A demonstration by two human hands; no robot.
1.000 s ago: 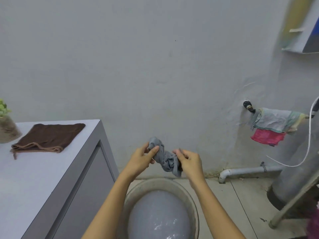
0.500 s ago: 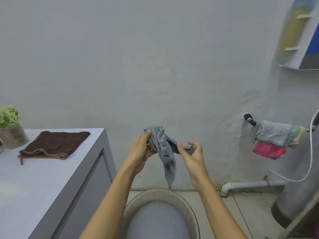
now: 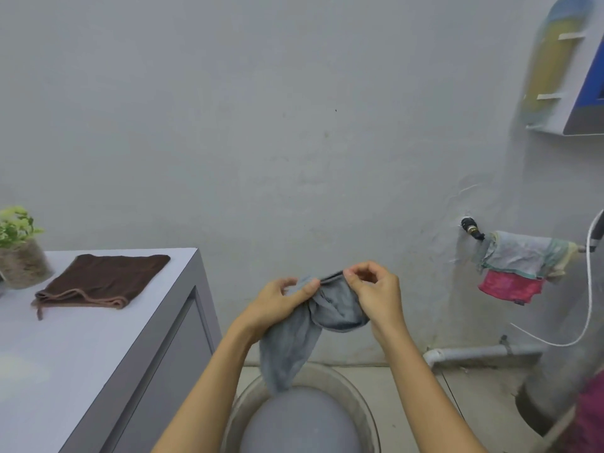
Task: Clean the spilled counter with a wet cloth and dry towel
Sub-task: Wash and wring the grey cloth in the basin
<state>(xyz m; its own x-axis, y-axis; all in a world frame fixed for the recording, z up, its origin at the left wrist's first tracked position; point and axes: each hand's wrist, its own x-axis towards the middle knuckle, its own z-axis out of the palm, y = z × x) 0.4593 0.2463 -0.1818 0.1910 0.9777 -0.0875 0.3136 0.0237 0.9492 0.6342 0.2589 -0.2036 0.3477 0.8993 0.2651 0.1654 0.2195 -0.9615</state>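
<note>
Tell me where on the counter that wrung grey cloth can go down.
Free: the near counter surface, between the brown towel and the front edge. Crowded: the back left corner, where the potted plant stands beside the towel.

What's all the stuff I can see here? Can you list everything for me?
grey cloth: one, grey, held up over the basin, one end hanging down
basin: one, pale rim, on the floor below the cloth, holding greyish water
brown towel: one, brown, lying folded on the counter
counter: one, light grey, at left against the wall
potted plant: one, green leaves, at the counter's far left
hanging rags: a bunch, grey-green and pink, on the tap at right
pipe: one, white, along the foot of the wall
hose: one, white, at right
left hand: one, pinching the cloth's top edge
right hand: one, pinching the same edge
</note>
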